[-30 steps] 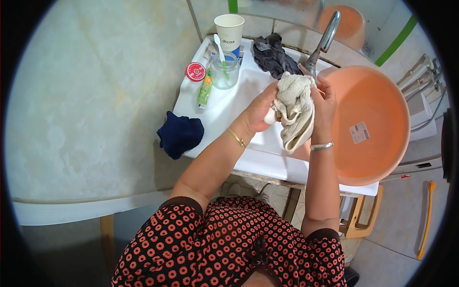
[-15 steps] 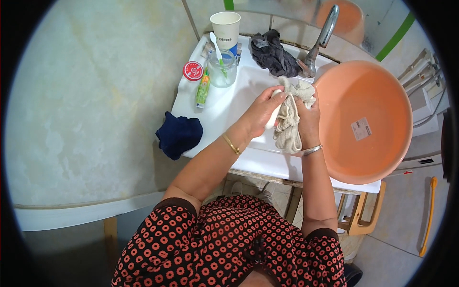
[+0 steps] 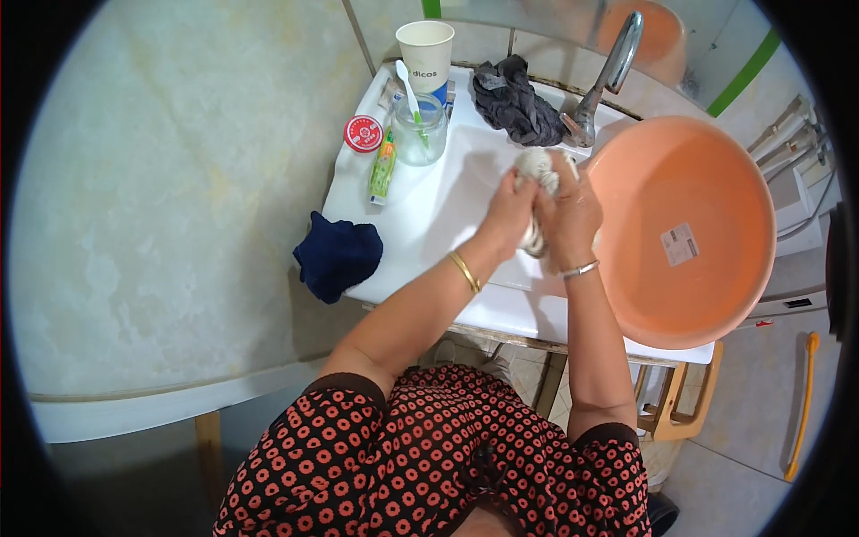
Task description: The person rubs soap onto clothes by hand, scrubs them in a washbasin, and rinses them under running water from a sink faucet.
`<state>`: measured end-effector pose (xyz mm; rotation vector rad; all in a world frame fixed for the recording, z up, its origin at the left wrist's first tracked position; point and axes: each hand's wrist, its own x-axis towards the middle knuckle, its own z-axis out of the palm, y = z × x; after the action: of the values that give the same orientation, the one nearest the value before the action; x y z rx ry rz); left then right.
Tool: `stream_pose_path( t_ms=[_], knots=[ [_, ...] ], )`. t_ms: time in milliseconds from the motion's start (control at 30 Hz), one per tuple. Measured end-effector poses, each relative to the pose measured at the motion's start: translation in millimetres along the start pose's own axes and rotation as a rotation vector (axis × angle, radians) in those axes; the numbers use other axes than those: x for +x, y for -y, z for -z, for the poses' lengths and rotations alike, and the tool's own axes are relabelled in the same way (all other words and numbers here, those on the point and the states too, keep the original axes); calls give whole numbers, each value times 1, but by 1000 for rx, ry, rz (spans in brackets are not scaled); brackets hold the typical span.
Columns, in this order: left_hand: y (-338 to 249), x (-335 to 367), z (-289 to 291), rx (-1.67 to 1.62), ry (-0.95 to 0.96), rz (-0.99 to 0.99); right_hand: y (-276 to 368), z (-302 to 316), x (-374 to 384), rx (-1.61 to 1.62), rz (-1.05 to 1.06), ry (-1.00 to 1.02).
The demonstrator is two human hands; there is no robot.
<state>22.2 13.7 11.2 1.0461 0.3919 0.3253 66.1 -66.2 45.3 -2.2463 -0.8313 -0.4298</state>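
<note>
Over the white sink (image 3: 465,201), both my hands are closed round a bunched cream knitted cloth (image 3: 537,167). My left hand (image 3: 510,213) grips it from the left, a gold bangle on the wrist. My right hand (image 3: 574,219) wraps it from the right, a silver bangle on that wrist. The hands press together, so most of the cloth is hidden; part shows above the fingers and a fold hangs below. The white, soap-like piece held earlier in my left hand is out of sight. Slight motion blur covers the fingers.
A large orange basin (image 3: 716,192) rests on the sink's right side, beside the tap (image 3: 608,80). Dark grey cloth (image 3: 516,103) lies behind. At left are a paper cup (image 3: 427,54), glass jar (image 3: 420,134) with toothbrush, toothpaste tube (image 3: 382,170), red lid (image 3: 363,133) and navy cloth (image 3: 335,257).
My hands have come together and squeezed the knitted cloth into a tighter bundle. My left hand moved right, and the white piece in it went out of view.
</note>
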Motion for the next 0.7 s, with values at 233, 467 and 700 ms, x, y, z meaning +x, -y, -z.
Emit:
stream_pose_path(
  t_ms=[233, 467, 700],
  knots=[
    [-16, -7, 14, -327, 32, 143, 16, 2, -18, 167, -24, 32],
    [1, -2, 20, -400, 22, 169, -39, -2, 31, 808, -428, -95],
    [-3, -13, 9, -810, 179, 292, -21, 8, 9, 1978, -747, 156]
  ],
)
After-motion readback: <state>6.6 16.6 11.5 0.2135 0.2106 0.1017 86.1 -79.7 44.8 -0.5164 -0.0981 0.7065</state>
